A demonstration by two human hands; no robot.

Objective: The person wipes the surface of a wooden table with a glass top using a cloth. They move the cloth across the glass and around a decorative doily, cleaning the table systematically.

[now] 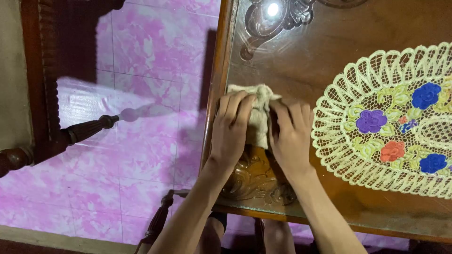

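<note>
- A beige cloth is found bunched on the glossy wooden bench, close to its left edge.
- The left hand is laid flat on the cloth's left part, fingers extended and pressed down, not curled into a fist.
- The right hand is laid on the cloth's right edge, fingers spread and flat; part of its palm is seen on bare bench surface.
- The cloth is pinned between both hands and the bench; it is not lifted.
- Carved scrollwork is observed under the glassy top, just below the wrists.
- A yellow lace doily with blue, purple and orange flowers is noted just to the right of the right hand, lying flat.
- A lamp reflection is recorded near the bench's far edge.
- A pink marbled tile floor is seen to the left, with a dark turned wooden chair standing on it.
</note>
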